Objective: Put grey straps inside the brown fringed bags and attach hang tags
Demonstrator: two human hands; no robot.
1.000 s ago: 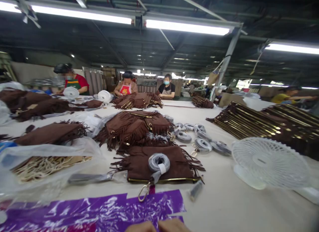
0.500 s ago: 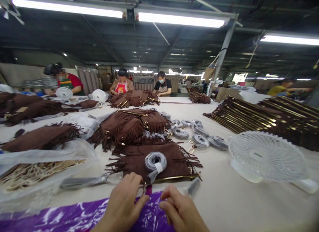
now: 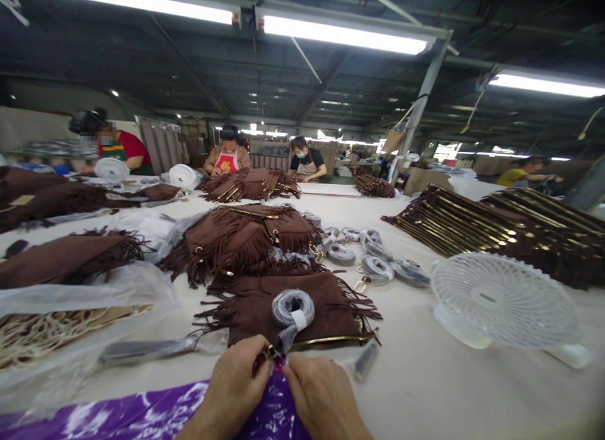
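Observation:
A coiled strap [image 3: 293, 309], wrapped in greyish film with a white paper band, rests on a brown fringed bag [image 3: 328, 292] with a gold zip. The strap's end reaches down towards me. My left hand [image 3: 241, 380] is closed on the metal clasp [image 3: 271, 350] at that end, thumb against fingers. Close beside it, my right hand [image 3: 319, 389] is closed at the strap's tip; its fingers hide what they pinch. Glossy purple plastic [image 3: 142, 407] lies beneath both hands. A small wrapped piece [image 3: 366, 359] sits to the right of the bag.
Behind the bag is a pile of fringed bags [image 3: 236, 235], with several wrapped strap coils [image 3: 377, 268] to its right. A clear plastic basket [image 3: 505, 298] and stacked zipped bags [image 3: 472, 222] are at right. At left lies a plastic bag of cords [image 3: 61, 326]. Co-workers [image 3: 229, 153] sit across the table.
My right hand has moved left and in to the strap's end, its fingers now closing there. My left hand stays at the clasp. The view has shifted slightly.

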